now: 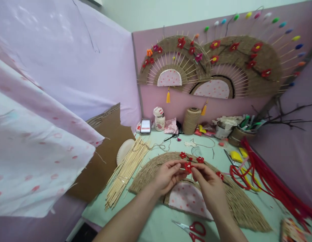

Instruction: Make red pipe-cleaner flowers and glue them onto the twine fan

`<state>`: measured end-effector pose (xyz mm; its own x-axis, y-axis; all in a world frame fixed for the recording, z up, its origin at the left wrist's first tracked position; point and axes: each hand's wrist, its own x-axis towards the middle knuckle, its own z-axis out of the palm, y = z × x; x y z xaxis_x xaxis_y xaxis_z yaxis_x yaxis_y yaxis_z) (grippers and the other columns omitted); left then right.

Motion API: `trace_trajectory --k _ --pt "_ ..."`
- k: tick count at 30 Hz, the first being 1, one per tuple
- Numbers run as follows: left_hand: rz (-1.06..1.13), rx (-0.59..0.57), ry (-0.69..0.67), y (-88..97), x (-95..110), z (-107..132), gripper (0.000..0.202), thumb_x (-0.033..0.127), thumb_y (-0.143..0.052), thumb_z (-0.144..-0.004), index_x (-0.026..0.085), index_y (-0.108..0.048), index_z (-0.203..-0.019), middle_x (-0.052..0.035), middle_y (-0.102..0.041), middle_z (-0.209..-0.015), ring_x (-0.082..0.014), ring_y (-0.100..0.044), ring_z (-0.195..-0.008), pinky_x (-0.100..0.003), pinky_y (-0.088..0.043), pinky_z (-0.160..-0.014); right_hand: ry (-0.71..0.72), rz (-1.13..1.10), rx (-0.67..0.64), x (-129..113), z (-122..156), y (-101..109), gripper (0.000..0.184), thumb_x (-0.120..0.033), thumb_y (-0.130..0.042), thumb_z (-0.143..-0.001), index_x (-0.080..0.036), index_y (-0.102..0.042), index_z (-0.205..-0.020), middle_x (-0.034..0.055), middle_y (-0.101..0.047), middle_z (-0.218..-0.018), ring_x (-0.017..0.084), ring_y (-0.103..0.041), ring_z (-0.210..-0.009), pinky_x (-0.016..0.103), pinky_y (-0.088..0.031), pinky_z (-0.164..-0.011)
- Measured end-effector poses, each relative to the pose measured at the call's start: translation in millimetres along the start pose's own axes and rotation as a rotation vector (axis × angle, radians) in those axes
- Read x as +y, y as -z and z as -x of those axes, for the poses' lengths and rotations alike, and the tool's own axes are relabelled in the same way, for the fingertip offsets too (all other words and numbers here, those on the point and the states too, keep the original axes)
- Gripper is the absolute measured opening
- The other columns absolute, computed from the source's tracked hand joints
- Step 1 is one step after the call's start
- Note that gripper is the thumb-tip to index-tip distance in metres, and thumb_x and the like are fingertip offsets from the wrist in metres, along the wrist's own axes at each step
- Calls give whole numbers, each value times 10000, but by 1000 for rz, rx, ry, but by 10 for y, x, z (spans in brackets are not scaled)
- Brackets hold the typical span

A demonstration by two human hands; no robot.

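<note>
Both my hands meet over a half-round jute fan [150,174] lying on the pale green table [156,222]. My left hand [167,174] and my right hand [207,183] pinch a small red flower [188,167] between their fingertips, fingers closed on it. Other red flowers [182,155] sit on the fan's upper edge, and one more red flower [219,175] lies beside my right hand. A pink dotted half-circle [183,198] forms the fan's centre, partly hidden by my wrists.
Red-handled scissors [193,229] lie near the front edge. A bundle of bamboo skewers [125,171] lies left, red pipe cleaners [267,178] right. A twine spool [191,120], cups and a paper plate [124,150] stand behind. Two finished fans [176,64] hang on the wall.
</note>
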<state>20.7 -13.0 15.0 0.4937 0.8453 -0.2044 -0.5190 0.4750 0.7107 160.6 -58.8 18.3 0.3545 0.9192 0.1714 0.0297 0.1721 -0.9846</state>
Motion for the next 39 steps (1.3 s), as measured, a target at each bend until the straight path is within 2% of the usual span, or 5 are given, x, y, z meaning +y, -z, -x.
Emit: trace_trajectory --k 13,16,21,29,39 --pt "270 56 32 51 -301 -237 121 149 -701 -733 125 -646 -838 -33 -673 -768 -78 -595 -631 -178 -489 -609 117 169 35 371 -39 5 160 -287 -577 -854 -214 -649 -977 54 -660 -927 186 -622 -835 323 -519 -736" --pt "313 87 66 96 -323 -258 106 129 -674 -744 132 -642 -845 -34 -674 -784 -88 -600 -654 -189 -491 -623 251 312 67 364 11 7 109 -229 -585 -850 -215 -636 -946 50 -633 -910 183 -604 -843 315 -513 -733" --pt "367 122 132 107 -368 -271 118 115 -657 -742 148 -643 -854 -36 -678 -827 -107 -613 -742 -200 -485 -668 397 497 -17 307 57 7 148 -159 -568 -861 -222 -635 -978 62 -584 -950 185 -588 -903 328 -513 -786" --pt "267 101 87 49 -417 -274 81 124 -678 -723 135 -656 -800 -26 -662 -785 -96 -589 -733 -204 -466 -708 460 611 -46 352 60 41 205 -112 -529 -882 -216 -608 -1040 72 -567 -960 187 -560 -899 356 -502 -796" --pt "28 218 -43 10 -456 -239 154 239 -757 -663 147 -679 -758 -7 -650 -736 -93 -560 -708 -210 -451 -710 563 702 -38 335 37 51 161 -94 -518 -874 -193 -606 -966 69 -584 -886 186 -524 -816 342 -476 -718"
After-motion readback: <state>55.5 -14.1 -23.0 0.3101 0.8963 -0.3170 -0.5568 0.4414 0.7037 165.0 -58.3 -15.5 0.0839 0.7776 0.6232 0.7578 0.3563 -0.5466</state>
